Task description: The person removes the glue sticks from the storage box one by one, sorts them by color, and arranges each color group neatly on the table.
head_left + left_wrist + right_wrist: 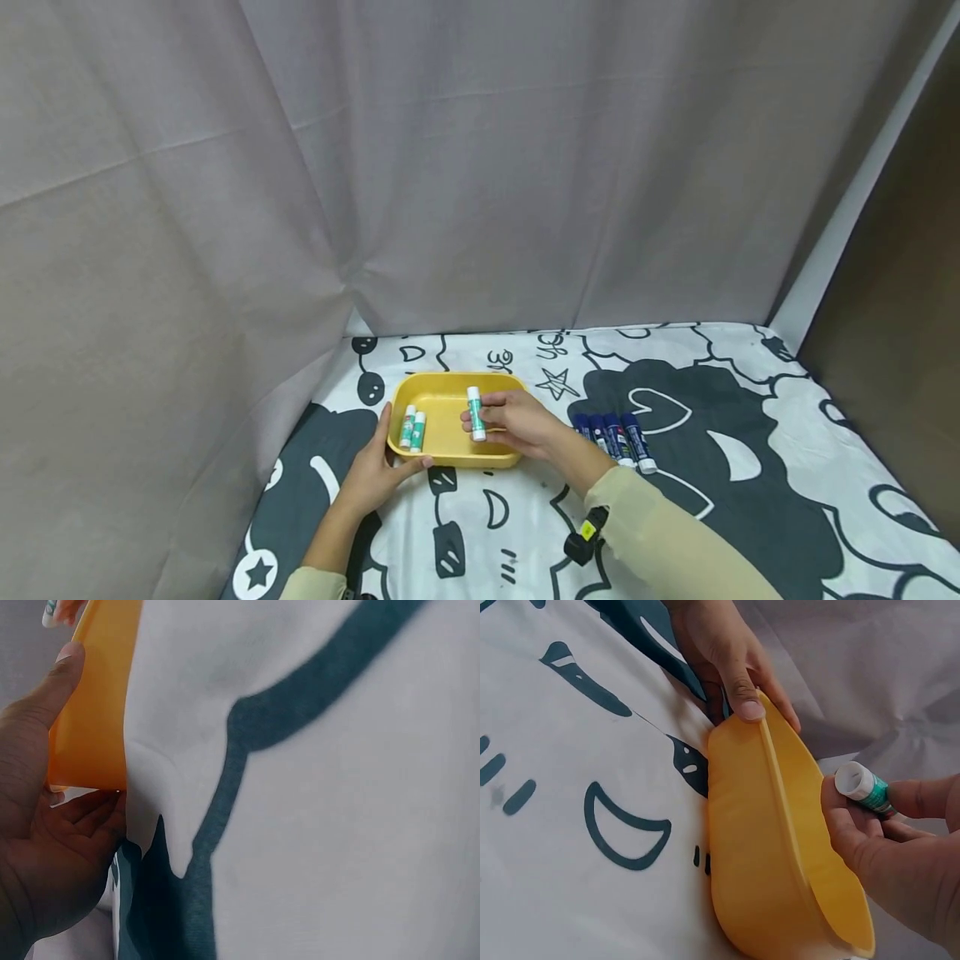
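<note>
A yellow plastic tray (457,460) stands on the patterned cloth. My left hand (372,477) grips its left end, thumb on the front rim and fingers along the side; the left wrist view shows the thumb (56,682) over the tray wall (105,697). Over the tray's right half, my right hand (528,423) pinches a glue stick (476,414), green and white, roughly upright. Its white end (851,778) faces the camera in the right wrist view. Two similar glue sticks (407,427) lie side by side in the tray's left part.
Several dark blue tubes (635,442) with white ends lie in a row to the right of the tray, partly behind the right forearm. A grey curtain (480,208) hangs behind the table. The cloth (487,533) bears black and white drawings.
</note>
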Tool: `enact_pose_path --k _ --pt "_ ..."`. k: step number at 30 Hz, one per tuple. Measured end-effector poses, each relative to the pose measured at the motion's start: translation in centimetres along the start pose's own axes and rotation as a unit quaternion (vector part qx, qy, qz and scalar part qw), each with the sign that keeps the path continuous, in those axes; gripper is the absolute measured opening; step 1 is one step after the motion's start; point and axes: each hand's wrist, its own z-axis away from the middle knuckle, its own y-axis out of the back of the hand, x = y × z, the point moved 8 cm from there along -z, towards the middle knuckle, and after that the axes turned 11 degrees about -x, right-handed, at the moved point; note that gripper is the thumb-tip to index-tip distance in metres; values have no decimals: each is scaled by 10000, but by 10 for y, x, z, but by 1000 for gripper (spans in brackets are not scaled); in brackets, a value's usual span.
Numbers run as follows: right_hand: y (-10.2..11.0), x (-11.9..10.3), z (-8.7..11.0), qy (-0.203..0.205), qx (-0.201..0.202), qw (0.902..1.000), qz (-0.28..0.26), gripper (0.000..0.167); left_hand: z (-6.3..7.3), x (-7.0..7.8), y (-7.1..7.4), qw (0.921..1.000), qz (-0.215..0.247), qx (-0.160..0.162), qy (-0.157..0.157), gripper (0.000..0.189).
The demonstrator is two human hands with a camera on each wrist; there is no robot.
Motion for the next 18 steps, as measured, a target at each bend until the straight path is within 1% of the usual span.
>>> enact_pose_path --k 4,9,14,18 --pt "6 -3 12 -52 93 9999 26 47 0 0 0 10000 -19 14 -10 136" --pt "15 -3 28 -80 201 9995 215 47 1 0 1 10000 -20 23 -40 136" --pt "23 -1 43 -70 281 9992 277 47 0 -1 0 9999 -25 7 -107 136" --pt "30 3 56 -99 351 9988 335 48 0 -2 -1 9999 -43 -15 -90 136"
